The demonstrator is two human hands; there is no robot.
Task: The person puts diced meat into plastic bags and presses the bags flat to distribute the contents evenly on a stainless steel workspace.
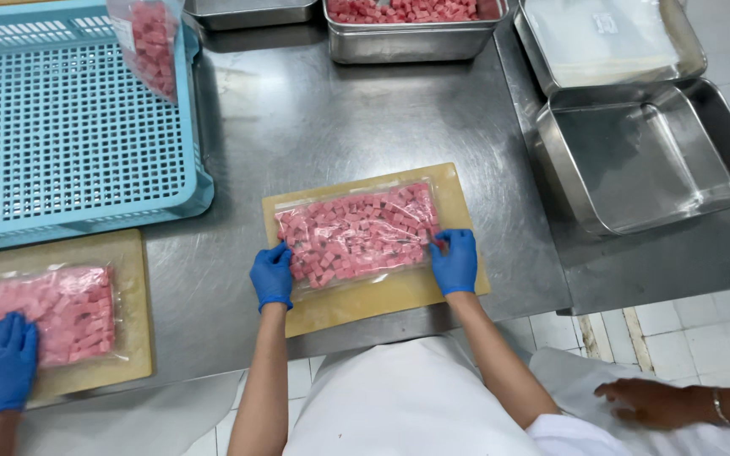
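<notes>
A clear plastic bag of pink meat cubes [356, 235] lies flat on a tan cutting board [382, 295] on the steel table [340, 118]. My left hand [273, 275], in a blue glove, presses on the bag's left edge. My right hand [455, 261], also blue-gloved, presses on the bag's right edge with the fingers pinching it. Both hands rest on the bag rather than lifting it.
A light blue perforated crate [61, 135] sits far left, another bag of cubes [149, 42] hanging over it. A co-worker's blue-gloved hand [0, 367] presses a second bag [52, 308] on another board. Steel pans [648, 156] stand right; a pan of cubes [411, 25] behind. A bare hand [656, 401] at lower right.
</notes>
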